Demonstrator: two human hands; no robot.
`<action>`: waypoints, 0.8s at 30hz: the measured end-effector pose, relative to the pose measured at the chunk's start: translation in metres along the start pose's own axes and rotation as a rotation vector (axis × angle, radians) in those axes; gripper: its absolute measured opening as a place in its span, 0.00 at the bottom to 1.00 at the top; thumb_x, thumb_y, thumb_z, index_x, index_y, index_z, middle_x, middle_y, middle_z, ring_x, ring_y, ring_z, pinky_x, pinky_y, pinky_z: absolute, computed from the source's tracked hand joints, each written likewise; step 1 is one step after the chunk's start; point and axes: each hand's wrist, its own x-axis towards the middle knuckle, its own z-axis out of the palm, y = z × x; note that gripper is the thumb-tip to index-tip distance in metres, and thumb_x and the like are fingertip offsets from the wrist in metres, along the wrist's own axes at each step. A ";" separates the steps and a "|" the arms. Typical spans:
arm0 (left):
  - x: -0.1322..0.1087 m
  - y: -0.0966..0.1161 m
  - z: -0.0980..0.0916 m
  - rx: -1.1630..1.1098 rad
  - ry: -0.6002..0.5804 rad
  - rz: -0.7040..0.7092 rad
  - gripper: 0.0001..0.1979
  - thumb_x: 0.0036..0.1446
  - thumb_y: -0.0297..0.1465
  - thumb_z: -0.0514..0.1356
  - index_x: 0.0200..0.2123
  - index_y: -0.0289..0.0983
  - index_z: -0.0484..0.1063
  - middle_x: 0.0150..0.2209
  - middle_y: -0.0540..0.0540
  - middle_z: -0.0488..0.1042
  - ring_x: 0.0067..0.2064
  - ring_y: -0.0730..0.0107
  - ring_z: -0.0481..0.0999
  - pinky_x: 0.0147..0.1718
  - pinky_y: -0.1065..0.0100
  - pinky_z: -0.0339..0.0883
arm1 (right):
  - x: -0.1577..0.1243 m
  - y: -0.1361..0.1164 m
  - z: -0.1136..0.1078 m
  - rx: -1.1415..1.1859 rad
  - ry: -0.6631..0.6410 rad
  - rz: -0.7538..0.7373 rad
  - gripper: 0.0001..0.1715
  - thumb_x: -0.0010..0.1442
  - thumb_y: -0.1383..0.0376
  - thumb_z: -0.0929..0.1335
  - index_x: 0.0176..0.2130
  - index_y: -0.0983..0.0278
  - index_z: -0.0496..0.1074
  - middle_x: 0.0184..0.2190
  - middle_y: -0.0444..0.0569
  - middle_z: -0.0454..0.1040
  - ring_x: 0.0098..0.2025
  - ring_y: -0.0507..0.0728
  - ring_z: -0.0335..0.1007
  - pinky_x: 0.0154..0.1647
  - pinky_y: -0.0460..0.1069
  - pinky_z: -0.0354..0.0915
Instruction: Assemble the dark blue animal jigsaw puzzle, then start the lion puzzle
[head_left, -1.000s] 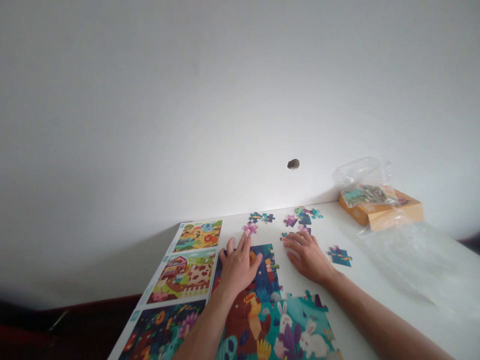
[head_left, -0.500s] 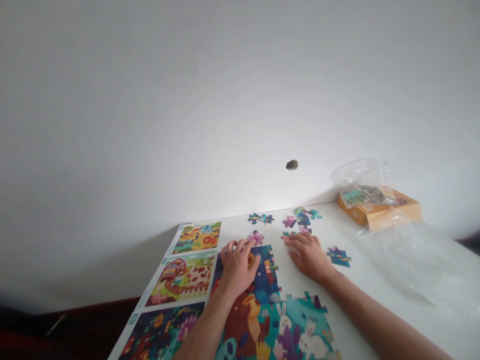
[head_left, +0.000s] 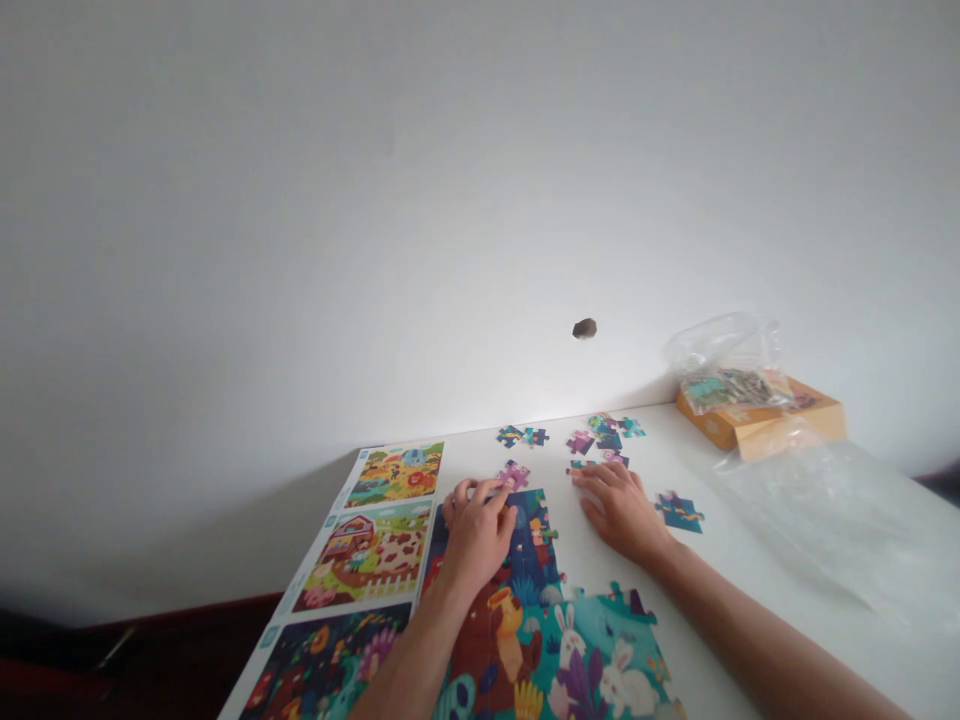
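Observation:
My left hand (head_left: 474,530) rests on the upper part of the partly built puzzle (head_left: 555,640), fingers curled. Its fingertips pinch a purple-pink puzzle piece (head_left: 513,474) at the puzzle's top edge. My right hand (head_left: 619,507) lies flat on the white table (head_left: 750,560) just right of the puzzle, fingers stretched out. Its fingertips touch a loose piece (head_left: 579,465).
Several loose pieces (head_left: 600,433) lie near the wall, and one dark blue piece (head_left: 680,511) sits right of my right hand. A picture sheet (head_left: 375,540) lies at the left. An orange box (head_left: 765,422) with a plastic bag (head_left: 731,372) of pieces stands at the back right.
My left hand's fingers curled in from flat and drew the purple-pink piece down to the puzzle's top edge. My right hand has barely moved.

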 end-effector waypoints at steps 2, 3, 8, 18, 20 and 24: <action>0.000 0.001 -0.001 0.007 -0.004 0.010 0.14 0.62 0.32 0.58 0.49 0.46 0.77 0.50 0.45 0.75 0.52 0.52 0.65 0.50 0.51 0.59 | 0.000 0.000 0.000 0.005 -0.002 0.001 0.21 0.63 0.66 0.64 0.55 0.57 0.71 0.56 0.50 0.71 0.57 0.65 0.61 0.55 0.59 0.60; 0.000 0.002 -0.002 0.009 -0.005 0.013 0.14 0.62 0.32 0.58 0.49 0.46 0.77 0.49 0.45 0.75 0.51 0.52 0.65 0.50 0.52 0.59 | 0.000 0.000 0.000 0.006 -0.005 0.002 0.21 0.63 0.66 0.64 0.55 0.58 0.71 0.56 0.50 0.71 0.57 0.65 0.61 0.55 0.59 0.60; 0.001 0.003 -0.003 0.009 0.002 0.001 0.13 0.61 0.33 0.59 0.49 0.45 0.77 0.47 0.43 0.73 0.50 0.53 0.67 0.49 0.53 0.62 | 0.000 0.000 0.001 0.004 -0.007 0.004 0.21 0.63 0.66 0.64 0.55 0.57 0.71 0.56 0.50 0.71 0.57 0.64 0.62 0.55 0.59 0.61; 0.003 -0.002 0.003 -0.039 0.044 -0.113 0.12 0.61 0.28 0.58 0.45 0.44 0.78 0.51 0.46 0.76 0.55 0.50 0.65 0.53 0.50 0.61 | 0.000 -0.001 -0.001 -0.004 -0.024 0.017 0.22 0.63 0.65 0.63 0.56 0.57 0.71 0.56 0.51 0.71 0.57 0.64 0.62 0.55 0.59 0.61; 0.004 -0.003 0.003 -0.054 0.052 -0.125 0.12 0.60 0.27 0.58 0.43 0.45 0.79 0.49 0.47 0.77 0.53 0.52 0.67 0.52 0.52 0.62 | -0.001 -0.001 -0.001 -0.001 -0.023 0.014 0.22 0.63 0.65 0.63 0.56 0.57 0.71 0.56 0.52 0.71 0.57 0.64 0.62 0.55 0.59 0.61; 0.005 -0.005 0.003 -0.069 0.060 -0.150 0.12 0.59 0.26 0.59 0.41 0.45 0.80 0.47 0.47 0.79 0.51 0.53 0.68 0.50 0.53 0.63 | -0.001 0.000 0.000 0.004 -0.019 0.004 0.22 0.63 0.65 0.63 0.55 0.57 0.71 0.56 0.52 0.71 0.57 0.64 0.62 0.54 0.59 0.61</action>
